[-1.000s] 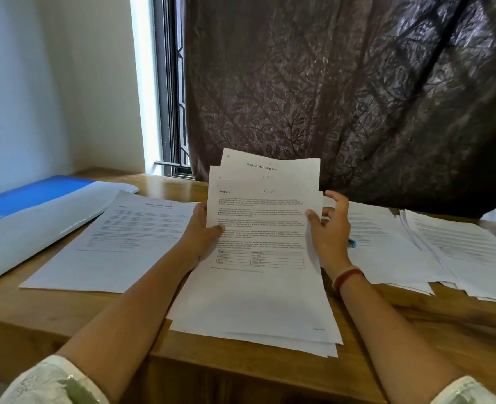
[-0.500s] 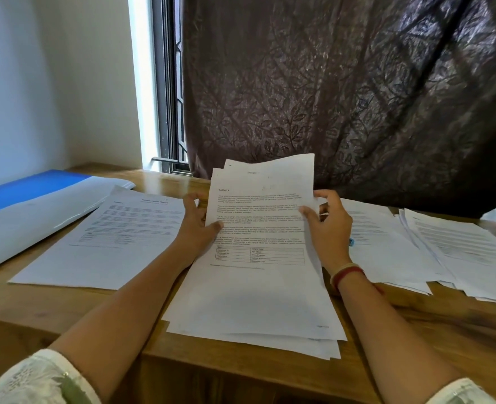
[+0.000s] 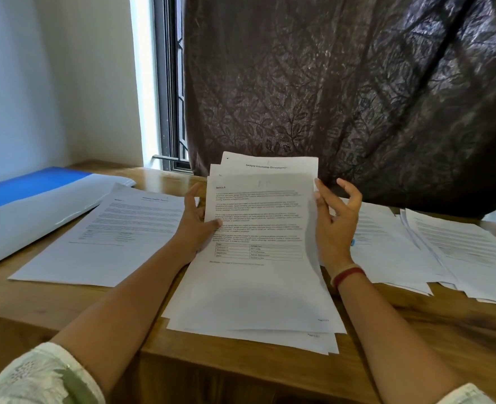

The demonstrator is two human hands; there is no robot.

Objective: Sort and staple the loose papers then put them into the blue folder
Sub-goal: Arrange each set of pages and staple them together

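Gripping the papers (image 3: 258, 228) at centre frame, the left hand (image 3: 195, 220) pinches their left edge; the right hand (image 3: 338, 217) rests loose-fingered against the right edge.

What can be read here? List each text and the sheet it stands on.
"Sample Internship Documen...", cut off: rear held sheet.
"Section", number unclear: front sheet.
Body text, table, page marks, left sheet, right piles: too blurred.

I log: left sleeve (image 3: 36, 377) cream, embroidered, green motif; right sleeve (image 3: 464, 395) cream; red-and-cream bangles (image 3: 348, 276), right wrist.
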